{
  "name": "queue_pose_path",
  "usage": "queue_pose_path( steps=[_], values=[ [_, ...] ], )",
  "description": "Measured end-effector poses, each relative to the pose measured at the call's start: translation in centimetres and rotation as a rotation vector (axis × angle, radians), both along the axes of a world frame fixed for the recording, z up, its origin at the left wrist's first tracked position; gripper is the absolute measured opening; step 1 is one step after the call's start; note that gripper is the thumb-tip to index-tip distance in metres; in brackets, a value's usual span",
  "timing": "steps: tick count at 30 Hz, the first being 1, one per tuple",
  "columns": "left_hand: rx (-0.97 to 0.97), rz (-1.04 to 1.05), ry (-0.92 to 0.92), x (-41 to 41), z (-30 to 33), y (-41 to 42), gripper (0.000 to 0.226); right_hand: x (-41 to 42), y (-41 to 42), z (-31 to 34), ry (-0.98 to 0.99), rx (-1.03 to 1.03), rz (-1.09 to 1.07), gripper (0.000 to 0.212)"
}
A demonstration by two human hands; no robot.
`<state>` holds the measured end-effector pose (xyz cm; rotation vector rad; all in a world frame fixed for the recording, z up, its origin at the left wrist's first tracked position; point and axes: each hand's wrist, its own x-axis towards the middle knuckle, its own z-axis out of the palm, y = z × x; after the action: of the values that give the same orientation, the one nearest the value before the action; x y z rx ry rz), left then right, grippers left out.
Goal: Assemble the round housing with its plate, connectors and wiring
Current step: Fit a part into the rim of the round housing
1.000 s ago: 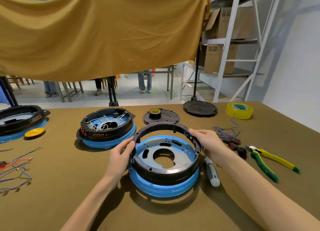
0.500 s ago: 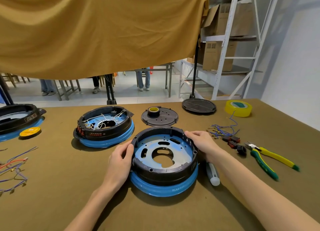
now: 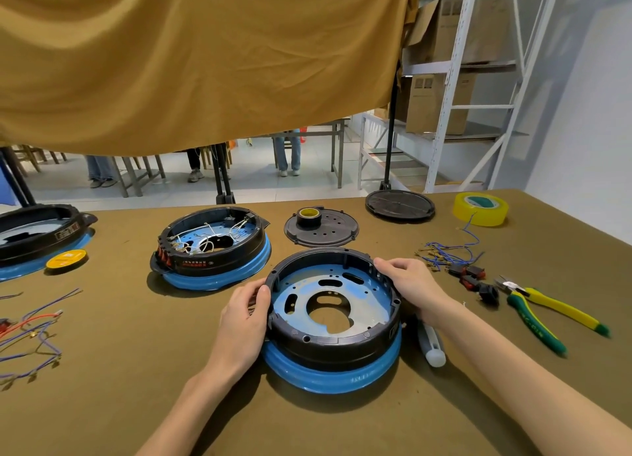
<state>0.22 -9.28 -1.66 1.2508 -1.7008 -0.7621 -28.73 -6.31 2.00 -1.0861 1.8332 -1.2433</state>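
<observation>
Round housing [image 3: 333, 344] is sitting between both hands; left hand [image 3: 244, 313] and right hand [image 3: 408, 283] are gripping its black rim.

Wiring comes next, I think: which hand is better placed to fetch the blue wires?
Right hand, probably: the blue wires lie just beyond it on the right; the left hand holds the housing's far side.

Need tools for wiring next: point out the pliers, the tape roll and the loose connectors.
pliers [image 3: 547, 310], head view, yellow handle.
tape roll [image 3: 480, 210], head view, outer wall.
connectors [image 3: 473, 278], head view, black body.
</observation>
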Motion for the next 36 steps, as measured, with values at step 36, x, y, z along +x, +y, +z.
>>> queue_pose_path(
  steps=[36],
  values=[
    [-0.021,0.037,-0.023,-0.2,0.5,1.2,0.026,-0.6,-1.3,0.1,0.241,-0.060,0.085,0.021]
  ],
)
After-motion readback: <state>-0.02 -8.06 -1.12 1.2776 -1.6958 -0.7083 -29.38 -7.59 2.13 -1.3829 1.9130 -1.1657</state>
